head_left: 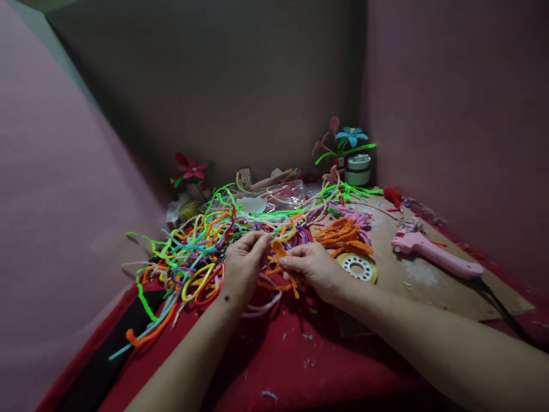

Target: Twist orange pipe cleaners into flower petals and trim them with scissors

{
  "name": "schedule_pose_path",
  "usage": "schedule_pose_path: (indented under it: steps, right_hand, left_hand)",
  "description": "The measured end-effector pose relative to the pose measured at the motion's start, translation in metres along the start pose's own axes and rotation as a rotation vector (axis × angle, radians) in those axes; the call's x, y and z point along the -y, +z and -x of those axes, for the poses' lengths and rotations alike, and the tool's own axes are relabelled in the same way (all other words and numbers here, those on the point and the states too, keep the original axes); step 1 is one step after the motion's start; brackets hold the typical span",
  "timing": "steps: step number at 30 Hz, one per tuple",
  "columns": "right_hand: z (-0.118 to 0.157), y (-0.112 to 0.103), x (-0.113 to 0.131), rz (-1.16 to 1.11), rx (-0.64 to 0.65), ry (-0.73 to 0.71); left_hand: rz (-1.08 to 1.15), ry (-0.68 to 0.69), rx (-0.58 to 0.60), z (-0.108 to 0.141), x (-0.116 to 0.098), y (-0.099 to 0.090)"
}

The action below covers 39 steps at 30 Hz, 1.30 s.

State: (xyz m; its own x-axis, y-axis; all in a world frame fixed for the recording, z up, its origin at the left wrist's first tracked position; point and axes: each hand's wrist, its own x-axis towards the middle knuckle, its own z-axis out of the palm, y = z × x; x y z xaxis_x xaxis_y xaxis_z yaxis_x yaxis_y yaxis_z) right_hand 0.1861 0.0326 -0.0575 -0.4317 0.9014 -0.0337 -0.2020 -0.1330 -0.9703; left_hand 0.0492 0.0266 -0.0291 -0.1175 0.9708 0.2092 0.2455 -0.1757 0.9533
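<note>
In the middle of the view, my right hand (315, 266) pinches an orange pipe cleaner (279, 249) bent into loops, with loose ends hanging below the fingers. My left hand (245, 263) is closed in a pinch just left of it; whatever lies between its fingertips is too small to make out. Behind and left of my hands spreads a tangled heap of colored pipe cleaners (206, 232). A bundle of folded orange pipe cleaners (343, 236) lies right of my right hand, beside a tape roll (357, 267) with a holed white core.
A pink glue gun (441, 257) with a black cord rests on a brown board (454, 297) at right. Pipe cleaner flowers (351, 136) and a pale lidded jar (357, 170) stand at the back. Small scraps dot the red cloth (274, 355). Pink walls rise on both sides.
</note>
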Motion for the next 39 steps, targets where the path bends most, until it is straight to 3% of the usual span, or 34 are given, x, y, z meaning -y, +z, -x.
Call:
schedule_pose_path:
  steps: [3, 5, 9, 16, 27, 33, 35, 39]
  right_hand:
    - [-0.001, -0.001, 0.002, -0.087, -0.061, 0.030]
    - [-0.003, -0.004, 0.002, -0.165, -0.093, 0.023]
    - [-0.008, -0.009, -0.002, -0.256, -0.107, -0.020]
    - [-0.008, -0.007, -0.005, -0.230, -0.088, 0.017]
    - [-0.004, -0.005, 0.002, -0.254, -0.060, -0.029]
    - [-0.001, -0.001, 0.007, -0.151, -0.103, -0.001]
    - [0.000, -0.001, 0.005, -0.029, -0.113, -0.129]
    - [0.003, -0.003, 0.001, 0.399, -0.209, -0.548]
  left_hand:
    - [0.180, -0.137, 0.052, -0.003, 0.007, -0.008]
    - [0.172, -0.188, 0.134, -0.002, 0.009, -0.011]
    - [0.101, -0.262, 0.282, 0.008, 0.008, -0.004]
    - [0.229, -0.399, 0.422, 0.016, 0.014, 0.004]
    - [0.213, -0.352, 0.399, 0.015, 0.011, 0.004]
    - [0.253, -0.379, 0.374, 0.016, 0.016, 0.004]
    - [0.272, -0.395, 0.357, 0.017, 0.016, 0.005]
    - [0.352, -0.496, 0.367, 0.018, 0.016, 0.006]
